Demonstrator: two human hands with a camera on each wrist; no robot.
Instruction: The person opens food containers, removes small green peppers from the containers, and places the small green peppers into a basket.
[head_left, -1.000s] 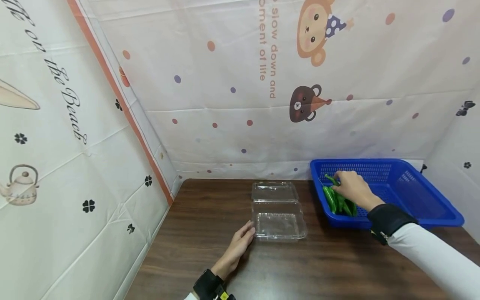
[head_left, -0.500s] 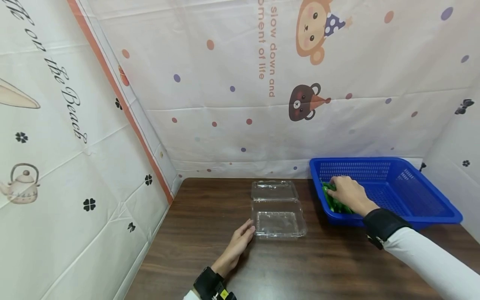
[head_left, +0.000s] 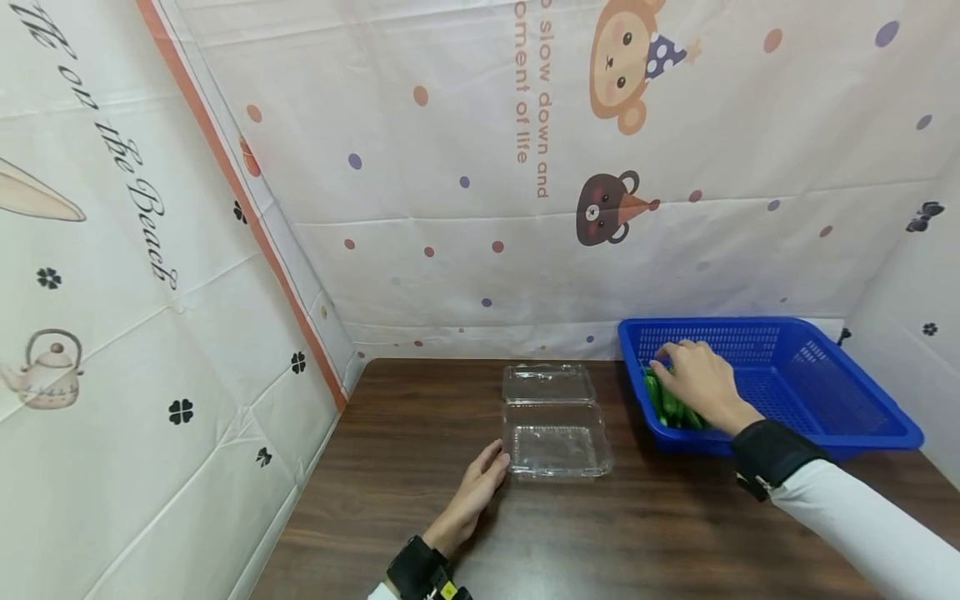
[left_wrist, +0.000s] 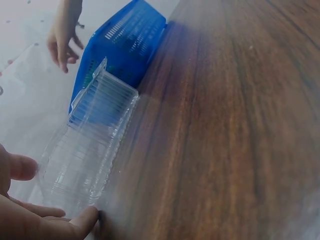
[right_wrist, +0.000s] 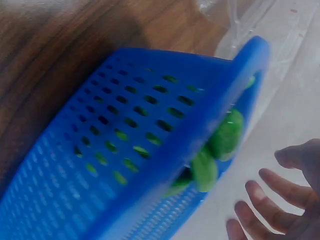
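A clear plastic clamshell box (head_left: 558,450) lies with its lid raised or folded back on the wooden table. At its left front side rests my left hand (head_left: 471,496), fingers extended; the left wrist view has its fingertips (left_wrist: 86,220) by the box's lower edge. Green chili peppers (head_left: 667,407) are heaped in the left end of a blue plastic basket (head_left: 825,392). Over them hovers my right hand (head_left: 699,383), and in the right wrist view its fingers (right_wrist: 267,200) are spread and loosely bent, holding nothing. Part of the heap is hidden beneath that hand.
The basket stands right of the box, near the back wall, which is covered by a printed white sheet (head_left: 450,192). Another such sheet (head_left: 112,467) hangs along the left. Brown tabletop (head_left: 600,542) extends in front of the box.
My right hand dipped onto the peppers, then rose slightly with its fingers loosened. A pepper it pinched earlier is no longer in its fingers. My left hand stays by the box.
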